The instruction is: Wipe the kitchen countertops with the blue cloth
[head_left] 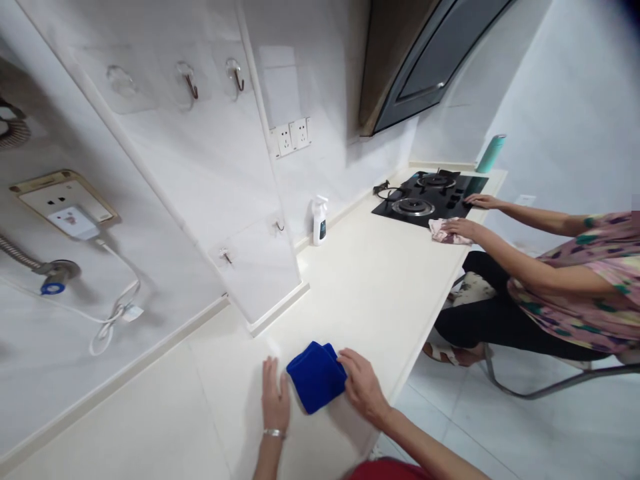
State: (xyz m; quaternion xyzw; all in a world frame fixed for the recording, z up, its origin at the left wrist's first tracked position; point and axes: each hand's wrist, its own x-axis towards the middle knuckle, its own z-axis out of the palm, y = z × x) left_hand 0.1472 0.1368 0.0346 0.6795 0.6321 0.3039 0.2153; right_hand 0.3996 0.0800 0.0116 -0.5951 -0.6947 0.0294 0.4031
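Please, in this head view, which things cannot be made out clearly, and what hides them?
Head view:
- Blue cloth: its right edge is covered by the right hand.
- Spray bottle: its label is too small to read.
- Pink cloth: partly covered by the seated person's hand.
- Seated person: upper body cut off by the right edge.
- Range hood: top cut off by the top edge.

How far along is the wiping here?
Done: nothing clearly; the countertop looks clean here. In hand: the right hand rests on a folded blue cloth. Left: the counter toward the spray bottle; another person's hands work a pink cloth by the gas hob.
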